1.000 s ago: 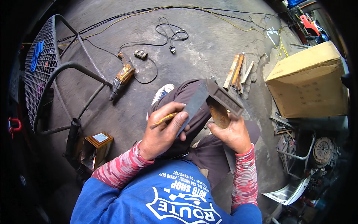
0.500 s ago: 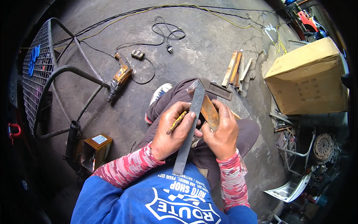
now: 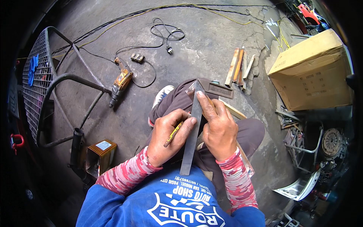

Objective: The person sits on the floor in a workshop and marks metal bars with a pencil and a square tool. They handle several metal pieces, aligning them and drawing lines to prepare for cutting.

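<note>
My left hand (image 3: 164, 132) is closed with a short yellow pencil (image 3: 173, 136) between its fingers, its thumb against a long flat grey metal strip (image 3: 191, 147). The strip runs from over my knee down to my shirt. My right hand (image 3: 219, 134) presses its index finger along the upper part of the strip. Under that hand lies a rusty metal bar, mostly hidden; its worn end (image 3: 190, 90) shows left of the strip's tip. A dark rectangular piece with a recessed face (image 3: 215, 90) sits just beyond my right hand.
A corded orange drill (image 3: 123, 78) lies on the concrete, left of my legs. A metal frame with mesh (image 3: 36, 87) and an open tin (image 3: 104, 148) stand at left. Several thin bars (image 3: 237, 66) lie ahead; a cardboard box (image 3: 310, 72) is at right, above metal parts.
My right hand has shifted up and left, its index finger now stretched onto the strip. The rusty bar, plainly visible before, is mostly covered. The strip stands a little more upright.
</note>
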`<action>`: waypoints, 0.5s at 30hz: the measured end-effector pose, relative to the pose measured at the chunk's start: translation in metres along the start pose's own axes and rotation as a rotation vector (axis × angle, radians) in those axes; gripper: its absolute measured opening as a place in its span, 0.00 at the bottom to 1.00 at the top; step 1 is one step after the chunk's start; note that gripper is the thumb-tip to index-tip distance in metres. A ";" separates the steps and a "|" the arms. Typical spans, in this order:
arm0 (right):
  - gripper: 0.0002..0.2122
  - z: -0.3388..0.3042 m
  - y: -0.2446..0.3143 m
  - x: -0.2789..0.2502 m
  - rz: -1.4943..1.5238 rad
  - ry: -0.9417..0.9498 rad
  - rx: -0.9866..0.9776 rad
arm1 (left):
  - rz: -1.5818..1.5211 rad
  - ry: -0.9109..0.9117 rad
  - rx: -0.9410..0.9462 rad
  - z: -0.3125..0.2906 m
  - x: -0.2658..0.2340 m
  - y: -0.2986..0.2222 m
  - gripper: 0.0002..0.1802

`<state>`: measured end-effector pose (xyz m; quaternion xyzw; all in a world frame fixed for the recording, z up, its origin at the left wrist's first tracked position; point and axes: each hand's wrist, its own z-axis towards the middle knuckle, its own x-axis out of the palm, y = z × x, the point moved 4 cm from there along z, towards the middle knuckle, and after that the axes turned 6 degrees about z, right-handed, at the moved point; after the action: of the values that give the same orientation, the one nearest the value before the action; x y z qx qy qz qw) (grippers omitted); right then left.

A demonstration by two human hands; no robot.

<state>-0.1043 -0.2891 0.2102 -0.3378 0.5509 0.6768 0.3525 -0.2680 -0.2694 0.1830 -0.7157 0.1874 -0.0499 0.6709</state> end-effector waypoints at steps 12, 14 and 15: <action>0.41 -0.002 0.005 0.002 -0.017 -0.069 0.000 | 0.393 -0.356 0.454 0.012 -0.032 -0.024 0.16; 0.41 -0.006 0.006 0.003 -0.054 -0.075 -0.017 | -0.003 -0.193 0.069 0.014 -0.029 -0.005 0.16; 0.40 -0.007 0.004 0.004 -0.032 -0.076 -0.010 | -0.180 -0.119 -0.081 0.015 -0.025 0.003 0.17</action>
<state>-0.1094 -0.2967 0.2080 -0.3226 0.5283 0.6862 0.3822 -0.2865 -0.2469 0.1827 -0.7579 0.0842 -0.0600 0.6441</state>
